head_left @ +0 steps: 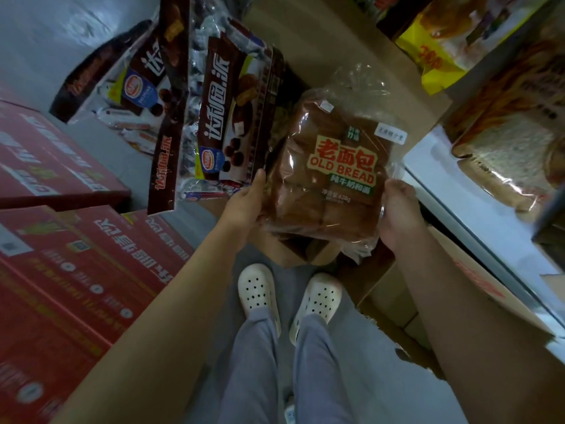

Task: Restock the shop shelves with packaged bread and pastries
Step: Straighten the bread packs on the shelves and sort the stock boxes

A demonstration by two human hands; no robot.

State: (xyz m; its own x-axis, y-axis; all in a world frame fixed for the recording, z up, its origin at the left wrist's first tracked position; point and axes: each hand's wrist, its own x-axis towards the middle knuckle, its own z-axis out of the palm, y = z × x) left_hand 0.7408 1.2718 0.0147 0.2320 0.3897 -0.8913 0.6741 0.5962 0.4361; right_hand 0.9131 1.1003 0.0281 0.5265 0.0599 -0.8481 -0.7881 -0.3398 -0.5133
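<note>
I hold a clear bag of brown bread labelled "OLD BREAD" [333, 169] in front of me, above an open cardboard box [360, 44]. My left hand [246, 206] grips its left edge and my right hand [397, 212] grips its right edge. At the right, the white shelf [452, 191] carries wrapped sliced loaves [504, 166], with a yellow bread bag [440, 53] higher up. Dark brown bags of chocolate pies [226, 117] lie in a heap to the left of the bread.
Red cartons [76, 255] are stacked at the left. Flattened cardboard [477, 286] leans along the shelf base at the right. My feet in white clogs [287, 298] stand on grey floor between cartons and shelf.
</note>
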